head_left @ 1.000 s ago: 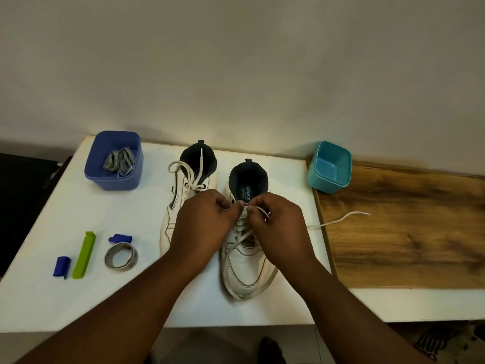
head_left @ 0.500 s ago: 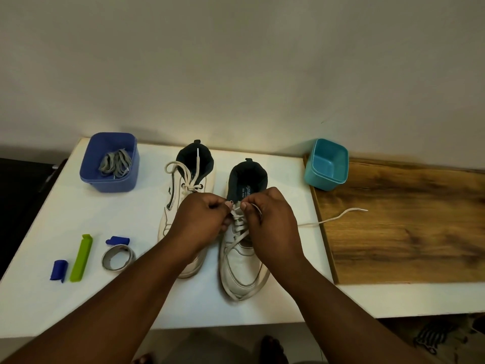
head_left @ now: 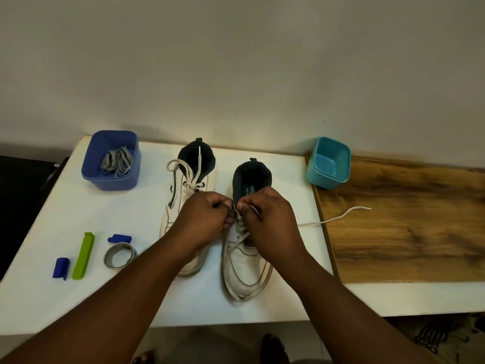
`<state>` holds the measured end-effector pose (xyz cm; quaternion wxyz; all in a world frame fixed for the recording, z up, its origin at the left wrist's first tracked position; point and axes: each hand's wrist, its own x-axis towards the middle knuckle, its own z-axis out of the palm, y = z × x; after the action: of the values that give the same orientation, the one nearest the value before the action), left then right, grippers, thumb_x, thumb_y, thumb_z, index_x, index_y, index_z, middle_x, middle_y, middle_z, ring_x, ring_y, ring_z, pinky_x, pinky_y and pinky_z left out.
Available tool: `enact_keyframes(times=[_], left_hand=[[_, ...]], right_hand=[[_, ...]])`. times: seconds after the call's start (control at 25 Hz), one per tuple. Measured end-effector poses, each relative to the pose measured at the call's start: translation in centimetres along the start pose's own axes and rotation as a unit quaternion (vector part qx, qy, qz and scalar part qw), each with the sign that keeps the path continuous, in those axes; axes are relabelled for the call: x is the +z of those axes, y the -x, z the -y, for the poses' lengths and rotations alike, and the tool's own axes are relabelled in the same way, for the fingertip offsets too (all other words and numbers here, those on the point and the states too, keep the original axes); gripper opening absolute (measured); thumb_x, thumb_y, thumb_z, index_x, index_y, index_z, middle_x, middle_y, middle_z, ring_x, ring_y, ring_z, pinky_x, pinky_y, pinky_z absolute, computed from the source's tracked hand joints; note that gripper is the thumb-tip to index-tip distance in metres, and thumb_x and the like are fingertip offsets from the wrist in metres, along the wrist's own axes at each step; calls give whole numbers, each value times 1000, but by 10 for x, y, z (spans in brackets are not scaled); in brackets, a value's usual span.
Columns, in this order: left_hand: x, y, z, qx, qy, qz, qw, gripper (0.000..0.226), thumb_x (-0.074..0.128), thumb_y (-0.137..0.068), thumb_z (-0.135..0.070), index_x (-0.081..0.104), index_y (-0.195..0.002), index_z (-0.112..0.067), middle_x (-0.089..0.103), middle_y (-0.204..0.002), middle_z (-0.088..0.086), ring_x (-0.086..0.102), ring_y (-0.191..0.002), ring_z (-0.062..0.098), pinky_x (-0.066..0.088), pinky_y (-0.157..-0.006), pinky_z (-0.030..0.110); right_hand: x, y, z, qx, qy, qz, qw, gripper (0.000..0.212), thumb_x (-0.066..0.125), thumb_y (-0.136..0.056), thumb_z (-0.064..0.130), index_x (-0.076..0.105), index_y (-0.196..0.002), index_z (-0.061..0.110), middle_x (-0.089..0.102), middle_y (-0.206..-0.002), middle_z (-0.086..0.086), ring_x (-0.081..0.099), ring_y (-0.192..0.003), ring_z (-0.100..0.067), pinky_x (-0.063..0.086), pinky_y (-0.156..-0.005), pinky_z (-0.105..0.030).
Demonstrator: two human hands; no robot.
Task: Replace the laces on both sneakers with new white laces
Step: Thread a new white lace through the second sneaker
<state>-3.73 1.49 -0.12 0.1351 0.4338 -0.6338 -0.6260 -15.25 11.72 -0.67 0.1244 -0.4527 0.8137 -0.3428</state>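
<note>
Both hands at frame centre on the right sneaker (head_left: 244,261): left hand (head_left: 207,219) and right hand (head_left: 267,219) each pinching the white lace (head_left: 338,218) at the top eyelets, fingers curled, knuckles nearly touching. Left sneaker (head_left: 183,195) just beside it, already laced and bowed. Risks, my read: the free lace tail trails right onto the wooden board (head_left: 401,227), so a hard tug could pull the ends uneven or drag the tail back out of an eyelet; the fingertips hide the eyelet, so a missed threading is possible. Around: blue tub (head_left: 110,179) with grey old laces (head_left: 116,161) upper left, empty teal tub (head_left: 328,177) upper right, green clip (head_left: 82,256), tape ring (head_left: 119,256) and blue bits at left. Nothing blocks the hands.
</note>
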Motion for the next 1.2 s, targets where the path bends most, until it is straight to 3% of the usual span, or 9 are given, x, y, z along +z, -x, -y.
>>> enact_keyframes(times=[0.16,0.36,0.48,0.56,0.64,0.76,0.88,1.12,1.2], left_hand=[[-3,0,4,99,-172,-2,980,10,70,-92,-24,71,-83,-26,70,-70,-2,69,-70,17,57,-73,37],[-7,6,-5,99,-297,-38,949,16,53,-97,-26,58,-83,-19,64,-78,1,64,-77,21,52,-72,40],[-16,14,-27,5,94,-75,993,16,45,-102,-18,60,-97,-14,73,-93,3,74,-92,22,59,-89,45],[-18,18,-42,-51,383,-59,920,19,39,-104,-15,56,-97,-13,69,-86,2,75,-87,19,59,-86,38],[-19,20,-46,-57,450,-86,887,21,38,-105,-18,53,-89,-15,54,-67,-1,62,-62,12,56,-73,32],[-20,20,-34,90,4,-132,987,20,39,-108,-28,55,-100,-19,53,-68,-3,51,-59,9,46,-63,26],[-21,17,-18,203,-321,-106,919,21,47,-105,-38,60,-104,-22,62,-79,-6,59,-72,9,38,-61,20],[-30,16,7,-5,-602,55,796,32,54,-100,-35,64,-128,-21,63,-130,2,62,-117,22,46,-95,32],[-22,29,-3,68,-649,0,758,34,52,-100,-43,63,-125,-25,64,-126,0,61,-116,22,46,-94,35]], right_hand=[[-11,0,-1,-7,16,47,999,16,61,-102,25,77,-100,22,58,-97,2,58,-90,-10,52,-82,-33],[-14,2,-1,-13,70,59,996,29,58,-102,41,69,-126,29,57,-105,9,53,-92,-4,43,-76,-17],[-17,2,-1,-32,81,61,994,26,47,-106,39,70,-111,28,56,-100,7,54,-90,-9,48,-76,-31],[-16,4,-3,-34,80,69,994,25,49,-106,28,69,-120,25,57,-109,5,55,-99,-13,50,-83,-33],[-16,5,-5,-38,90,83,992,30,52,-103,21,65,-130,24,56,-119,4,55,-108,-16,51,-89,-33],[-14,5,-7,-41,108,91,989,37,54,-102,18,62,-138,22,57,-125,3,55,-113,-19,51,-93,-33],[-14,6,-4,-29,84,72,993,40,43,-104,25,61,-139,22,59,-127,3,57,-114,-16,51,-96,-31],[-21,6,-8,-26,121,69,990,36,47,-100,18,68,-129,19,56,-141,4,60,-118,-16,51,-97,-28],[-21,6,-9,-27,137,71,988,30,56,-98,10,70,-124,18,55,-141,3,61,-115,-16,49,-93,-24]])
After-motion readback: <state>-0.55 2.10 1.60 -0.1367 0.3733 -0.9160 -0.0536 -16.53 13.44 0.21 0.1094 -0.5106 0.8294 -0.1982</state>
